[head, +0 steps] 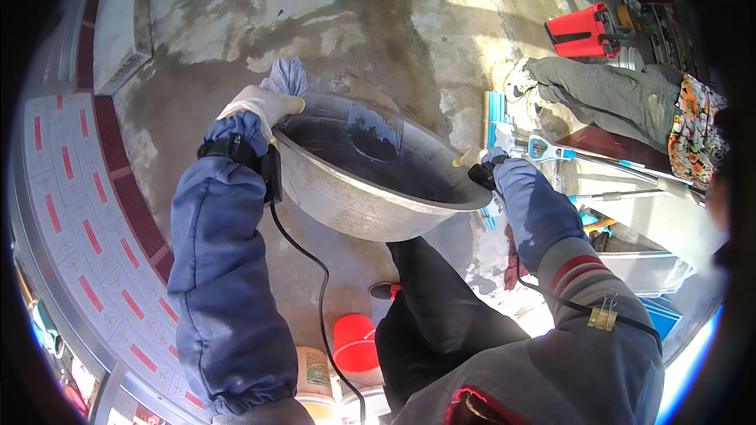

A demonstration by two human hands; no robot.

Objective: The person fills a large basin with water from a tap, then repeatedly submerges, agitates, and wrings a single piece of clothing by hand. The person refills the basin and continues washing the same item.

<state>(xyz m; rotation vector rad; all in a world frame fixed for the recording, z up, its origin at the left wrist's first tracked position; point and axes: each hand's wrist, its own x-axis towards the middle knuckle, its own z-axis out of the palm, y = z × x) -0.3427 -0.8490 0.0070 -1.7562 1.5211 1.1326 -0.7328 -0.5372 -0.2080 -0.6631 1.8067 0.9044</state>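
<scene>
My left hand (260, 107), in a pale glove, grips the left rim of a large grey basin (360, 206) and a bunched light-blue cloth (286, 77) there. Dark water (378, 141) lies in the basin, which is tilted and held up in front of my legs. At the right rim, my gloved right hand (471, 158) holds the basin, partly hidden by the sleeve and a black wrist device. Blue sleeve covers are on both forearms.
A red bucket (355, 342) and pale buckets (315, 370) stand near my feet. Mops (546, 149) lie at right, beside another person's legs (614, 97). Behind them is a red container (579, 32). A tiled wall (88, 212) runs along the left; the concrete floor (331, 6) has wet patches.
</scene>
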